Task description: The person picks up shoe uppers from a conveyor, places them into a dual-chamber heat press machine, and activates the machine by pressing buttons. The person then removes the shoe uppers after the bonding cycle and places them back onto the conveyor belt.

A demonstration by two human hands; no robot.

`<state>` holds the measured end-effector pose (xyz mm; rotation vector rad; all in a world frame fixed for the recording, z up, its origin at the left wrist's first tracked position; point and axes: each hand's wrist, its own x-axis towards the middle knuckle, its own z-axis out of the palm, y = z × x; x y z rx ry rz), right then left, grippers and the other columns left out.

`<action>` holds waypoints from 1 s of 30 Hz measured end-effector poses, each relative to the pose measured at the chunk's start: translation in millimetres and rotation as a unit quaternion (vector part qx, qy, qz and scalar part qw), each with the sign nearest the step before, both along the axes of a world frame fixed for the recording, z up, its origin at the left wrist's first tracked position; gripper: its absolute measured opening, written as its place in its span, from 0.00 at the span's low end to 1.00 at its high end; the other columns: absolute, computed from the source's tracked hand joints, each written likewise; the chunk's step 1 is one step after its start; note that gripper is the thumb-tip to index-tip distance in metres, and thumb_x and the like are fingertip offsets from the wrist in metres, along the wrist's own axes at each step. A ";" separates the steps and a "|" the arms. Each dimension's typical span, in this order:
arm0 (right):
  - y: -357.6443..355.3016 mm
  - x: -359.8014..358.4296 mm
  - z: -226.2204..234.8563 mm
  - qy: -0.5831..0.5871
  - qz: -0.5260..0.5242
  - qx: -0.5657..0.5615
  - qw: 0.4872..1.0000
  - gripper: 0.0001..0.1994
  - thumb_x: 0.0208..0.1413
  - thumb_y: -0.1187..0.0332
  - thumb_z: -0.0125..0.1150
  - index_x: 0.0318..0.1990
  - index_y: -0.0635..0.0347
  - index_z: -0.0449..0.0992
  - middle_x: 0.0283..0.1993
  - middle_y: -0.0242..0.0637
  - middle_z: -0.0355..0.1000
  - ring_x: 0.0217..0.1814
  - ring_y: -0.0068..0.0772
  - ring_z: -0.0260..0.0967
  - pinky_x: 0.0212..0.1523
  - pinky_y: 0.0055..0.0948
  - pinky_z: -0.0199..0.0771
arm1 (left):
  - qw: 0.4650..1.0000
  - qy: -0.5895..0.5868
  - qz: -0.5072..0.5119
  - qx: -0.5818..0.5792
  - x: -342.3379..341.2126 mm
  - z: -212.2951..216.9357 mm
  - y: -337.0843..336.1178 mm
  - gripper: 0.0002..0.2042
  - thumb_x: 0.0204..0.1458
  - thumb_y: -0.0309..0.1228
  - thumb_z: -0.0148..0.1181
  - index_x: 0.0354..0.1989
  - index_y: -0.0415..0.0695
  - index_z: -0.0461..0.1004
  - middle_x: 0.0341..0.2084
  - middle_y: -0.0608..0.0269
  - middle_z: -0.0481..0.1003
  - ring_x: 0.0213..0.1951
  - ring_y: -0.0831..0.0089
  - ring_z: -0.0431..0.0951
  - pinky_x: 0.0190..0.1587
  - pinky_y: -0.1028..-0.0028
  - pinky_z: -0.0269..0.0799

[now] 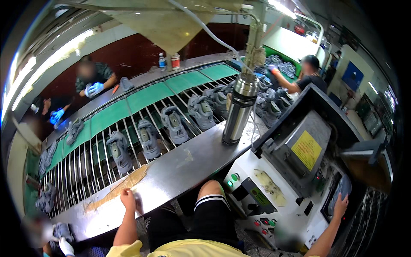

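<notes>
Far to the right, my right hand (341,206) holds a grey shoe (342,190) by its near side. The shoe sits in an opening at the side of a white and dark grey machine (274,182). My left hand (127,198) is closed in a loose fist above the steel ledge (180,166), near a strip of brown tape (122,186); nothing shows in it. Beyond the ledge, grey shoes stand on the conveyor's metal rods, among them one shoe (148,139) and another (119,151) closest to my left hand.
A steel flask (241,109) stands on the ledge. Green mats (145,94) cover the conveyor's far half. Across it sit people in blue gloves; another person (308,73) works at the far right by a green bin (280,58). At lower left, white-gloved hands handle a shoe (63,231).
</notes>
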<state>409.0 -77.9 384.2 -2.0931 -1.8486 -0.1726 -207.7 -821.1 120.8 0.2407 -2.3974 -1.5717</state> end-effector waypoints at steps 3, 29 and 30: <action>21.3 -14.9 23.2 -0.016 -0.001 -0.134 0.991 0.39 0.47 0.45 0.57 0.64 0.57 0.60 0.63 0.55 0.60 0.64 0.57 0.57 0.64 0.44 0.55 | 0.995 -0.009 0.013 0.101 64.7 5.6 1.9 0.02 0.51 0.22 0.52 0.32 0.39 0.70 0.17 0.68 0.68 0.19 0.84 0.66 0.21 0.81 0.60; -90.8 -67.9 37.0 0.279 0.074 0.414 0.864 0.38 0.37 0.58 0.56 0.62 0.54 0.62 0.60 0.45 0.65 0.62 0.50 0.61 0.63 0.43 0.59 | 0.997 -0.079 0.004 0.024 93.3 37.2 25.3 0.07 0.48 0.28 0.56 0.34 0.40 0.74 0.23 0.57 0.76 0.26 0.68 0.76 0.33 0.71 0.72; -115.4 -82.7 37.6 0.323 0.115 0.407 0.847 0.38 0.37 0.58 0.56 0.62 0.55 0.62 0.60 0.45 0.65 0.62 0.50 0.61 0.63 0.43 0.59 | 0.996 -0.087 -0.022 0.027 100.1 33.5 31.1 0.08 0.48 0.30 0.57 0.35 0.40 0.75 0.25 0.56 0.77 0.29 0.66 0.77 0.35 0.70 0.72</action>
